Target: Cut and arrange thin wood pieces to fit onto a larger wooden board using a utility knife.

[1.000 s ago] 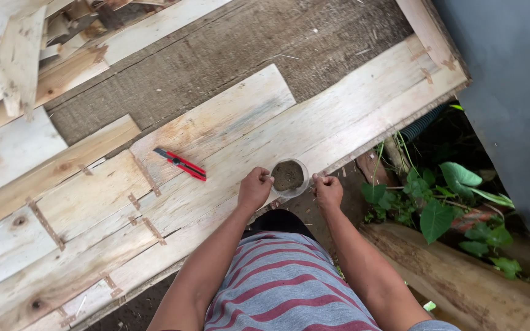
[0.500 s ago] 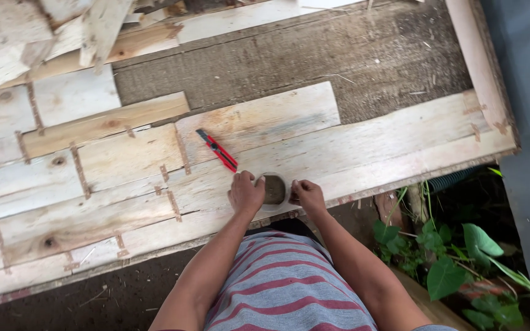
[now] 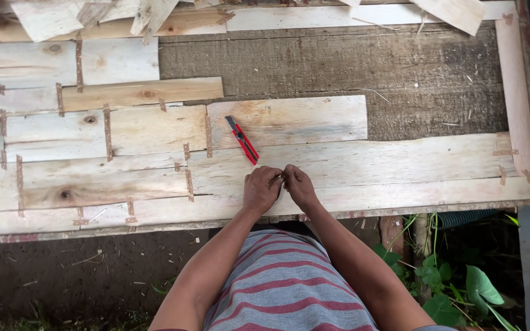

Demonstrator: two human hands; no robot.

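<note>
Both hands meet at the centre of the view, knuckles up, fingertips pinched together over a pale plank. Left hand (image 3: 262, 189) and right hand (image 3: 299, 186) touch at the fingertips; fingers curled closed on something small between them, probably a bit of tape, but it is hidden by the fingers and too small to tell.

Red utility knife (image 3: 242, 140) lies flat at 11 o'clock from the hands, near but not touching them, tilted with its tip toward 11 and its butt toward 5. It rests across the seam between two planks.

The desk (image 3: 437, 165) is a wooden panel of pale planks laid edge to edge, with short brown tape strips (image 3: 188, 183) across the joints. At 1 o'clock from the hands a patch of darker grey wood (image 3: 351, 64) shows where no pale planks lie. A raised pale rail (image 3: 513, 92) runs along the 3 o'clock edge. Loose pale veneer offcuts (image 3: 50, 15) are heaped at the 10–11 o'clock corner.

At 6 o'clock, the person's striped shirt (image 3: 283, 288), grey with red bands. Green leafy plants (image 3: 455, 288) at 4 o'clock below the desk edge; bare dark ground (image 3: 75, 270) at 8 o'clock.
</note>
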